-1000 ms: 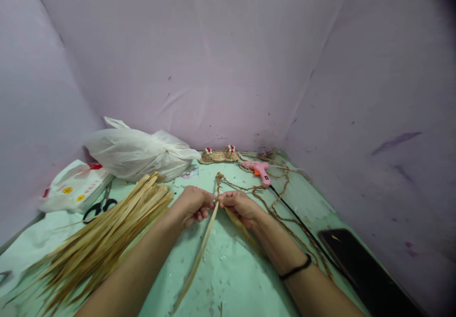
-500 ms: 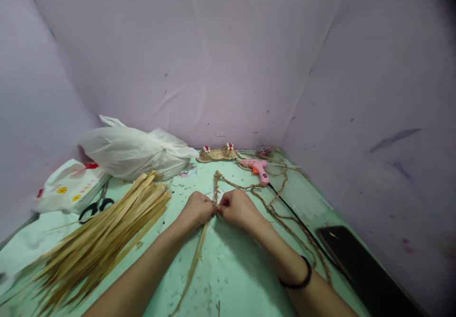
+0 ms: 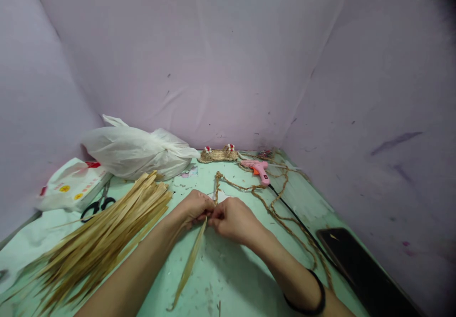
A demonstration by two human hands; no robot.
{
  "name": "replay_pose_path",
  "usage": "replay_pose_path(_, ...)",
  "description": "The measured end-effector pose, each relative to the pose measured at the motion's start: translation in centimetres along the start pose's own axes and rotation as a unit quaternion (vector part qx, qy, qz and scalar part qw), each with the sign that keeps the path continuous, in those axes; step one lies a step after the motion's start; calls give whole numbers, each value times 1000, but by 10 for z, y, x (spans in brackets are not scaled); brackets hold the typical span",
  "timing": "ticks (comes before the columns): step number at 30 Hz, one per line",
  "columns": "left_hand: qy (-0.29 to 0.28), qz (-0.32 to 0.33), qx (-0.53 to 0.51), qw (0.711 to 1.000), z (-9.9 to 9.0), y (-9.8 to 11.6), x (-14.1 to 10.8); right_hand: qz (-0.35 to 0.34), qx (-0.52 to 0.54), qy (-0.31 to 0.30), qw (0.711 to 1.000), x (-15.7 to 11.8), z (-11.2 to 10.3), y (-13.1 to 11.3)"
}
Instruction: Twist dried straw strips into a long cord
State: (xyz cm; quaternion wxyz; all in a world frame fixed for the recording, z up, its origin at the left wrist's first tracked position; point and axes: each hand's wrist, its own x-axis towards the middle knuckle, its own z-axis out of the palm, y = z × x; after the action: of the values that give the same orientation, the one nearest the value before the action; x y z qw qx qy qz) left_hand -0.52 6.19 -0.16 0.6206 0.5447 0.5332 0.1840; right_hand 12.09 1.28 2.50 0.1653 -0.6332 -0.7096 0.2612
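Observation:
My left hand [image 3: 197, 207] and my right hand [image 3: 230, 217] meet over the middle of the table, fingers pinched together. Between them is the near end of a twisted straw cord [image 3: 217, 184], which runs away from me, bends at the top and trails off to the right. A flat dry straw strip [image 3: 190, 267] hangs from under the fingertips toward me. My fingers cover the spot where strip and cord meet. To the left of my left arm lies a bundle of dry straw strips [image 3: 117, 236].
Black-handled scissors [image 3: 98, 207], a white box in plastic [image 3: 73, 186] and a tied white bag [image 3: 138, 151] lie left. A woven straw piece with red-white flowers [image 3: 218, 155] sits at the back. Right are a pink glue gun [image 3: 260, 171], its black cable, and a dark phone [image 3: 363, 265].
My right hand has moved slightly down and left, closing against my left fingertips. The hanging strip has turned and shows its broader face. The view has shifted slightly.

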Motion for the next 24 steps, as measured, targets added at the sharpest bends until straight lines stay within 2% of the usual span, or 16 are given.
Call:
replay_pose_path(1,-9,-2,-15,1000,-2,0,0,10,16,14,1000,2,-4,3)
replay_pose_path(4,-28,-14,-53,998,-7,4,-2,63,90,107,988,12,-13,15)
replay_pose_path(5,-32,-17,-61,997,-8,5,-3,80,137,111,981,16,-13,18)
replay_pose_path(8,-45,-8,-64,997,-8,4,-3,136,306,9,942,24,-1,20)
replay_pose_path(10,-50,1,-50,997,-8,1,-1,155,366,-48,916,26,10,19)
replay_pose_path(11,-51,5,-38,998,-8,0,0,157,370,-54,914,27,15,19)
replay_pose_path(16,-48,7,78,996,-7,4,-4,161,305,-23,938,31,26,27)
replay_pose_path(21,25,-5,233,972,-4,13,-14,168,332,-27,928,28,23,26)
replay_pose_path(24,105,17,354,929,10,18,-24,179,397,-17,900,24,22,21)
